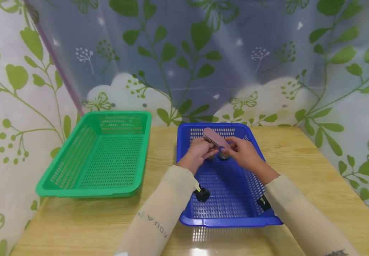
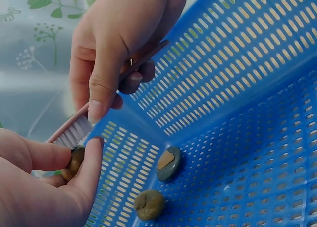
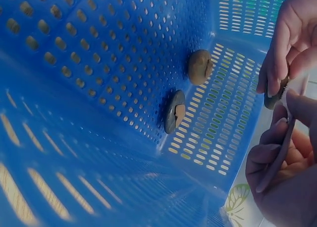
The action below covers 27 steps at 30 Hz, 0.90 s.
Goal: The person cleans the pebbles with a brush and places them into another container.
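Over the far end of a blue basket [image 1: 227, 223], my right hand [image 1: 243, 153] grips a pink scrubbing brush [image 1: 216, 138] by its back. White bristles [image 2: 77, 133] show along the brush's lower side. In the left wrist view, my left hand [image 2: 44, 182] pinches a small brown stone [image 2: 75, 162] between thumb and fingers. The bristles lie right at that stone, which the fingers partly hide. Below the hands, on the basket floor, rest a round brown stone [image 2: 149, 205] and a flat grey stone [image 2: 169, 162] with a tan patch.
To the left of the blue basket stands a green basket [image 1: 90, 193] with slotted walls. Both are on a light wooden table [image 1: 159, 160]. A leaf-patterned curtain [image 1: 184, 64] hangs behind and along the sides. Black wrist-camera mounts [image 1: 202, 195] sit under the sleeves.
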### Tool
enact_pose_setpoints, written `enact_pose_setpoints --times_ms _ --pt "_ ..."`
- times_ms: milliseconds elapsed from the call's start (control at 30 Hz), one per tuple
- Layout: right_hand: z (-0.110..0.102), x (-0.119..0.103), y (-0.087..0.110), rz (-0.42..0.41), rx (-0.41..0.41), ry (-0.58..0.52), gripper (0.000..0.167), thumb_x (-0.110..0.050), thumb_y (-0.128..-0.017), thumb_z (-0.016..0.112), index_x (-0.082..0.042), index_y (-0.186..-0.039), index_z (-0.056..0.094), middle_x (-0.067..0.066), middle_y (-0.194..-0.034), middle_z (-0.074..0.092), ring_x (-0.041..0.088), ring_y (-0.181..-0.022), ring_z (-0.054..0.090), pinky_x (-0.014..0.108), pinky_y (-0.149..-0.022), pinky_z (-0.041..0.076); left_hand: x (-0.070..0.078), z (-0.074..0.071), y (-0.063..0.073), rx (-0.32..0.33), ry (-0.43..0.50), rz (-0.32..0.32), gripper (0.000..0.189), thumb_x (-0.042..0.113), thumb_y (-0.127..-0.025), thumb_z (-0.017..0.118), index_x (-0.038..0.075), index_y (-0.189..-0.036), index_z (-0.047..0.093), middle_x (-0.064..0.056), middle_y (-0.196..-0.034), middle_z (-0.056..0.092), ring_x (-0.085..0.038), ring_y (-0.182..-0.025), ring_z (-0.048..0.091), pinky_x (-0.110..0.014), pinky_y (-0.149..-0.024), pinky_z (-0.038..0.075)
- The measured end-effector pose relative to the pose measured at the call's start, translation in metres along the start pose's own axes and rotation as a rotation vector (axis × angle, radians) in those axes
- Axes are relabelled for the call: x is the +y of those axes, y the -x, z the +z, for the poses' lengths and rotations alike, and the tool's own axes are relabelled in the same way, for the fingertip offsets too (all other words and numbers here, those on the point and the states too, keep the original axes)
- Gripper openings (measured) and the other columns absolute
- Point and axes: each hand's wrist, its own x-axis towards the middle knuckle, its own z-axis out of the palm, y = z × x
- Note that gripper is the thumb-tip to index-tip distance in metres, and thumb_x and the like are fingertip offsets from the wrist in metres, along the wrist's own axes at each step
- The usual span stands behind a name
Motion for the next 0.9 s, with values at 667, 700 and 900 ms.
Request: enact_pose_setpoints --times_ms 667,700,900 --pt "-0.0099 0.0045 -0.0001 0.124 0.141 0.092 0.038 -0.022 -0.096 0.062 0.008 -0.12 0.06 0.015 -0.083 0.063 0.026 -0.07 0.055 0.04 -0.065 0.046 0.0011 0.001 -0.0047 -0.005 0.027 -0.013 0.048 -0.011 -0.095 0.047 -0.001 -0.142 0.046 -0.025 -0.124 0.061 -0.03 -0.106 0.066 -0.029 -0.081 0.056" --pt "-0.0099 0.0039 0.0002 0.126 0.156 0.085 0.038 -0.022 -0.096 0.062 0.008 -0.12 0.06 0.014 -0.082 0.062 0.025 -0.069 0.055 0.039 -0.064 0.046 0.0014 0.0009 -0.0041 -0.011 0.025 -0.011 0.048 -0.011 -0.095 0.047 -0.001 -0.142 0.045 -0.025 -0.125 0.06 -0.03 -0.107 0.065 -0.03 -0.082 0.056" --pt "-0.0083 -0.0002 0.0011 0.08 0.178 0.01 0.039 -0.023 -0.097 0.062 0.006 -0.124 0.058 0.018 -0.091 0.066 0.029 -0.081 0.062 0.042 -0.07 0.05 0.0011 0.0009 -0.002 -0.042 -0.004 0.011 0.05 -0.013 -0.095 0.044 -0.002 -0.143 0.043 -0.026 -0.129 0.057 -0.032 -0.111 0.063 -0.031 -0.087 0.054"
